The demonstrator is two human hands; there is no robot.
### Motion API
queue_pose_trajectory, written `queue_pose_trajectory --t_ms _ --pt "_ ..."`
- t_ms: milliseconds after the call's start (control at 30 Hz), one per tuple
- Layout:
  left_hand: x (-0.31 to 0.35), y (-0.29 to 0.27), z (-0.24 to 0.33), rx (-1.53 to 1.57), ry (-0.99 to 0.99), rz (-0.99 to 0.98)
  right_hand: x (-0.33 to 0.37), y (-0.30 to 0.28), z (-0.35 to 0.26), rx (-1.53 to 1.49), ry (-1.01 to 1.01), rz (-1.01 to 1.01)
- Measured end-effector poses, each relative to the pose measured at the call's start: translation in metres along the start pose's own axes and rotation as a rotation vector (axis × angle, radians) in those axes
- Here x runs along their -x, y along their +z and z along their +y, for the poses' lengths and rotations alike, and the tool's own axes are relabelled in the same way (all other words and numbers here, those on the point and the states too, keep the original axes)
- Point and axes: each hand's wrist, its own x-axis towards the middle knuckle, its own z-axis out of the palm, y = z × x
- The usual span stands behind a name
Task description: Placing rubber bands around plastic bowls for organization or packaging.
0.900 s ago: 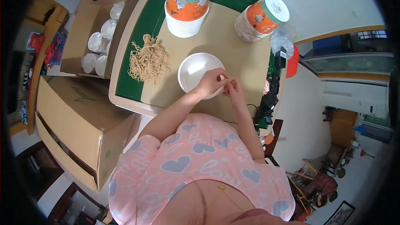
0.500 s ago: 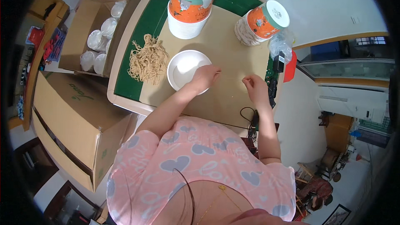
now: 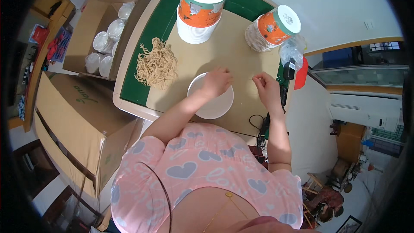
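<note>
A white round bowl (image 3: 217, 107) sits on the board close to my body. My left hand (image 3: 218, 82) hovers over its far rim, fingers closed in a pinch, covering part of the bowl. To the right of the bowl, above the board, my right hand (image 3: 268, 90) also pinches, thumb against forefinger. Anything between the fingers of either hand is too fine to make out. Left of the bowl lies a loose heap of tan strings (image 3: 157, 64).
Upside-down stacks of white tubs topped by orange-printed ones, a tall stack (image 3: 198, 32) and a smaller stack (image 3: 274, 28), stand at the back. A black cable (image 3: 261, 131) and adapter (image 3: 289, 69) line the right edge. Left is an open carton (image 3: 77, 39) of wrapped white packs.
The bowl has shifted right and toward me. My left hand has moved slightly right; my right hand stays nearly in place, still pinched.
</note>
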Motion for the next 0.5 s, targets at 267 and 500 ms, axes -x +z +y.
queue_pose_trajectory --t_ms 267,500 --pt "-0.008 0.003 0.000 0.257 0.108 0.118 0.000 0.000 -0.017 -0.008 -0.071 0.012" --pt "-0.010 0.009 -0.005 0.218 0.152 0.158 0.000 0.000 -0.023 0.031 -0.070 0.001"
